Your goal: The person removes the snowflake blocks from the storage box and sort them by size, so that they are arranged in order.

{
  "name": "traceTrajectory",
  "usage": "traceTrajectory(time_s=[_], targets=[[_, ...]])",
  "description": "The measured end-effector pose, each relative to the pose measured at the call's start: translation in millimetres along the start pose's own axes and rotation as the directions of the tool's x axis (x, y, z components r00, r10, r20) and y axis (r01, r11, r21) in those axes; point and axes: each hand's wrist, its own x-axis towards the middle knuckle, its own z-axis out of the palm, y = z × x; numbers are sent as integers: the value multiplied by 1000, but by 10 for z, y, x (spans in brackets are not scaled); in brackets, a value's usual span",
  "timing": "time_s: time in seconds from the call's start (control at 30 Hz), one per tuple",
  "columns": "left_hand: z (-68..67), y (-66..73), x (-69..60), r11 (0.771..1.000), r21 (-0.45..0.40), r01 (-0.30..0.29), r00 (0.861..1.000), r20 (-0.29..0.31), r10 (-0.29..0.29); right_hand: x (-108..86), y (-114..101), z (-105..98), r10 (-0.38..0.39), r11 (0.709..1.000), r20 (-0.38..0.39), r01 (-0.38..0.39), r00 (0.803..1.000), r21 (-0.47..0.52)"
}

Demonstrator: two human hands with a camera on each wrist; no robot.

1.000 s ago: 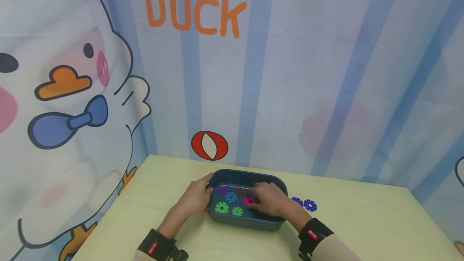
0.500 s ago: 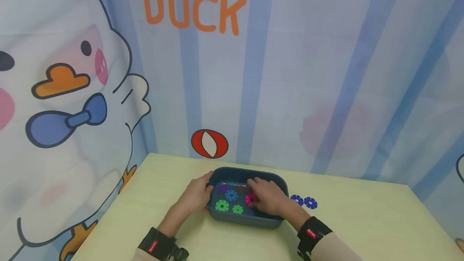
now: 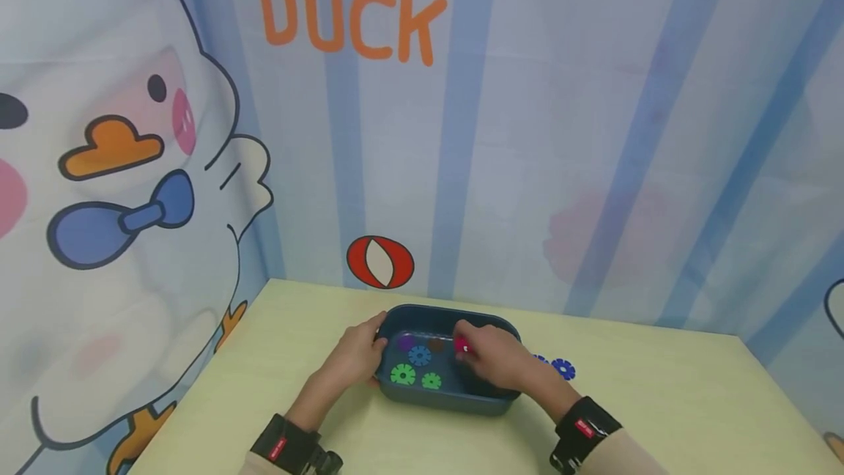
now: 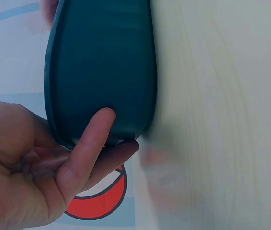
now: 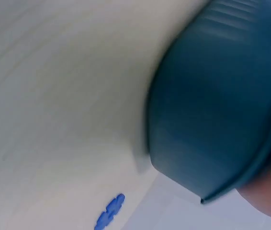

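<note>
A dark blue-green plastic bin [image 3: 448, 403] stands on the table. My left hand [image 3: 354, 352] grips its left end; in the left wrist view the fingers [image 4: 88, 148] lie against the outer wall. Over the bin's right half, my right hand [image 3: 491, 352] pinches a pink snowflake disc [image 3: 463, 344] between thumb and fingers, partly hidden by them. Inside the bin lie a purple disc [image 3: 406, 342], a brown disc [image 3: 436, 344], a blue disc [image 3: 419, 355], a larger green disc [image 3: 403, 374] and a smaller green disc [image 3: 431, 380].
Dark blue discs [image 3: 563, 369] lie on the yellow table [image 3: 659, 402] right of the bin, one partly covered by my right wrist. A curtain [image 3: 527, 130] printed with ducks and stripes hangs behind the table and along its left side.
My right hand has taken hold of the pink disc and lifted it off the bin's floor. The left hand stays at the bin's left end.
</note>
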Motion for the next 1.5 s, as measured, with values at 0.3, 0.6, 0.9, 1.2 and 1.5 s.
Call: traceTrajectory(time_s=[0.3,0.6,0.9,1.2,1.5], targets=[[-17,-13,-9,1000,13,-12,1000,-8,12,-133,77,-159,-13,997,-22,14,1000,81],[0,0,-15,1000,6,-2,1000,-5,2,-317,152,-312,161,963,-85,-138,983,231],[-1,-11,-8,1000,12,-5,1000,-5,5,-481,338,-354,271,916,-100,-225,957,333],[12,-11,-9,1000,8,-16,1000,-7,16,-605,463,-372,345,864,-137,-257,929,433],[18,1,-3,1000,6,0,1000,-11,0,-773,627,-428,356,879,-141,-280,924,385]])
